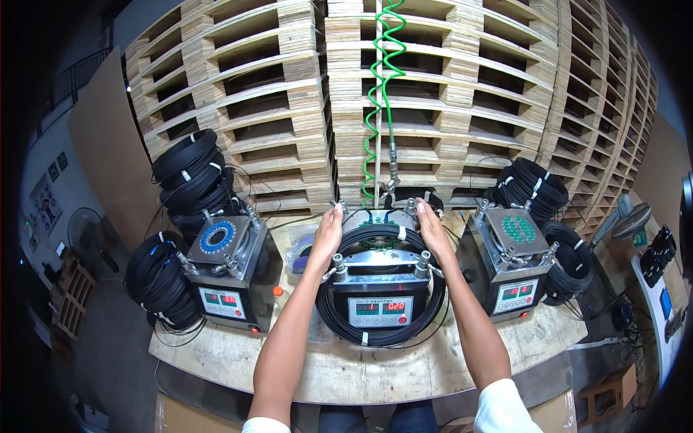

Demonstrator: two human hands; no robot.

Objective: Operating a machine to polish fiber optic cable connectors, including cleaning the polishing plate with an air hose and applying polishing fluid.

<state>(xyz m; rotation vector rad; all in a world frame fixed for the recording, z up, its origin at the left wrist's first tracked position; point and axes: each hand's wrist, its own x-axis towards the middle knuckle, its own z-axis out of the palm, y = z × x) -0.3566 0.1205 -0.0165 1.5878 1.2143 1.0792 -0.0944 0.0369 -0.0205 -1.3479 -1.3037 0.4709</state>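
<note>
A black machine (380, 280) with a metal top and a lit red display stands in front of me. A large coil of black cable (330, 310), tied with white bands, loops around it, crossing over its top and hanging below its front panel. Green connectors (377, 245) show on the plate inside the loop. My left hand (328, 237) reaches to the far left corner post, fingers stretched out, fingertips at the knob. My right hand (433, 229) mirrors it at the far right post, fingers also stretched. Both palms face inward; whether they touch the coil, I cannot tell.
Similar machines stand left (224, 263) and right (511, 252), with blue and green connectors on top. Black cable coils (164, 278) are stacked beside them. An orange-capped bottle (279, 293) is near my left forearm. A green spiral hose (390, 79) hangs before wooden pallets (274, 101).
</note>
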